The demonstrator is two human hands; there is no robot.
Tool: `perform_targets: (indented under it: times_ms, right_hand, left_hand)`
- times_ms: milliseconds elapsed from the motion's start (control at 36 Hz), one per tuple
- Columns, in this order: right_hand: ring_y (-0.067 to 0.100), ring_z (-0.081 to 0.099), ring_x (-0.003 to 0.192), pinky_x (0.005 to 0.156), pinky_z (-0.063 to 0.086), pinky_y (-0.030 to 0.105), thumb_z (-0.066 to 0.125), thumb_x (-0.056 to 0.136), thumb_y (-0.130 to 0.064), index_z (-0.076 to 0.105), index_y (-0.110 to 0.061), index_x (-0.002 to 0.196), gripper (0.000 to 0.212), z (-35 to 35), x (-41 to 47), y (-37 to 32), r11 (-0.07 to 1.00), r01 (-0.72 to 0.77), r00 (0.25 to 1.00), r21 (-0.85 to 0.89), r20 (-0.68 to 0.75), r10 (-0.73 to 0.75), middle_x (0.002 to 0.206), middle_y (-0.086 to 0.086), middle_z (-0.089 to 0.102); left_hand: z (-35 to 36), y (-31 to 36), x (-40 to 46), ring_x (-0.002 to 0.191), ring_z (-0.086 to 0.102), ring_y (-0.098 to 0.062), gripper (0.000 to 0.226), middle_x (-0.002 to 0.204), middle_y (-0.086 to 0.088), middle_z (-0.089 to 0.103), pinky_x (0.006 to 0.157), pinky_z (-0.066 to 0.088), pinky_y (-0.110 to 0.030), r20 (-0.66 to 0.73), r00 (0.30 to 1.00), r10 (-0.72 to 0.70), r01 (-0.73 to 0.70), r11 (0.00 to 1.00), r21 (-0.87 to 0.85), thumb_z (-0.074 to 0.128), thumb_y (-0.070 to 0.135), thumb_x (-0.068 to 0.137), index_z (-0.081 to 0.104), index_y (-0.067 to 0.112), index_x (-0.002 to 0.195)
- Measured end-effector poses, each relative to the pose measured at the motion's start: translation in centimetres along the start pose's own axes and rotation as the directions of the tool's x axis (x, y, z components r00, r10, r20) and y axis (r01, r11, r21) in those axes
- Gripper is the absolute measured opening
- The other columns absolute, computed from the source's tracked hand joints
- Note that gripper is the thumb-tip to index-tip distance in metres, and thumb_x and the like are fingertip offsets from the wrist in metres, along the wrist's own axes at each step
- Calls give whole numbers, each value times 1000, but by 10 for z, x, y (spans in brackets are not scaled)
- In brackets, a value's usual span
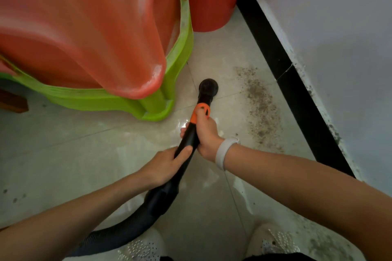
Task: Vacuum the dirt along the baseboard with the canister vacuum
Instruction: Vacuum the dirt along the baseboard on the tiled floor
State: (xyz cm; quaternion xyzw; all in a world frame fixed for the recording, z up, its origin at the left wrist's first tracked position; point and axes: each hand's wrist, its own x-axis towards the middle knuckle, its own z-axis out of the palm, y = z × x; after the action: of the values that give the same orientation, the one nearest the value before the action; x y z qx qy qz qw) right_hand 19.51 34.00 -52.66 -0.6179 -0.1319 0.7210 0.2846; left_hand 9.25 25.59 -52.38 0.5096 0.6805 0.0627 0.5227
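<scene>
A black vacuum wand (pixel 186 137) with an orange collar (pixel 201 111) points down at the tiled floor. Its round black nozzle (pixel 208 87) sits on the tile, left of a strip of dark dirt (pixel 259 108). The dirt runs beside the black baseboard (pixel 282 65) under the white wall. My right hand (pixel 206 133) grips the wand just below the orange collar. My left hand (pixel 167 165) grips the wand lower down, thumb on top. The ribbed black hose (pixel 127 226) curves off to the lower left.
Stacked orange and green plastic stools (pixel 106 48) stand close on the left, one green leg (pixel 157 106) near the nozzle. A red bucket (pixel 210 2) stands at the back by the baseboard. My white shoes (pixel 273 241) are at the bottom. More dirt (pixel 326 246) lies at the lower right.
</scene>
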Motion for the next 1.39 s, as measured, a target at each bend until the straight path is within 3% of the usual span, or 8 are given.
perform_targets:
  times_ms: [83, 250, 444, 667, 806, 1111, 1250, 1389]
  right_hand:
    - [21, 55, 52, 53, 55, 31, 45, 99, -31, 46, -9, 85, 26, -11, -9, 11, 999, -36, 999, -3, 28, 36, 69, 10, 49]
    - [21, 58, 56, 66, 57, 37, 43, 101, -34, 47, -8, 89, 28, -34, -12, 9, 999, -26, 999, -20, -38, 26, 72, 10, 53]
    - [20, 58, 49, 59, 56, 35, 46, 98, -28, 46, -9, 84, 24, -34, 7, -8, 993, 74, 985, -90, -148, -87, 66, 8, 53]
    - [26, 57, 53, 71, 56, 44, 48, 96, -27, 47, -5, 85, 24, -16, 40, -63, 979, 116, 987, -165, -94, -133, 69, 12, 53]
    - [26, 56, 55, 75, 56, 45, 46, 98, -26, 44, -7, 80, 27, -19, 50, -87, 984, 134, 980, -121, -132, -150, 68, 12, 51]
    - [24, 57, 55, 81, 56, 47, 44, 99, -30, 46, -9, 81, 27, -32, 34, -63, 997, 74, 989, -31, -129, -78, 69, 9, 52]
    - [22, 58, 55, 71, 57, 40, 43, 99, -32, 47, -9, 83, 29, -43, 18, -36, 998, 48, 985, 36, -169, -41, 70, 8, 52]
    - [20, 61, 54, 57, 56, 31, 42, 99, -37, 47, -8, 110, 32, -51, 12, -14, 998, -5, 976, 56, -216, 17, 80, 10, 56]
  left_hand:
    - [5, -7, -10, 67, 58, -11, 43, 77, 3, 62, 63, 45, -20, 97, 995, 2, -1, 1000, -14, 34, 54, 95, 54, 19, 81]
    - [12, 1, -10, 67, 67, -19, 67, 76, -4, 68, 72, 55, -36, 173, 984, 34, -7, 988, -153, 36, 68, 78, 59, 10, 104]
    - [22, 13, 15, 54, 63, -18, 45, 67, -7, 65, 60, 52, -31, 54, 998, 14, -1, 973, -230, 42, 49, 97, 55, 7, 92]
    - [8, 48, 58, 49, 60, -23, 43, 60, -13, 62, 53, 50, -31, -99, 994, 48, -73, 961, -266, 37, 46, 100, 51, 8, 86]
    - [-1, 70, 77, 53, 59, -30, 46, 60, -19, 60, 55, 48, -32, -65, 993, 103, -117, 955, -272, 36, 44, 102, 50, 9, 75]
    - [0, 61, 56, 46, 57, -23, 39, 53, -7, 58, 47, 47, -28, 60, 994, 94, -76, 965, -252, 38, 42, 101, 47, 10, 79]
    - [7, 43, 42, 45, 58, -19, 43, 53, -2, 59, 47, 47, -27, 132, 988, 79, -49, 976, -213, 40, 42, 99, 52, 1, 94]
    - [11, 31, 29, 45, 57, -18, 47, 53, -5, 59, 49, 47, -25, 210, 972, 102, -61, 979, -194, 38, 40, 100, 51, -6, 104]
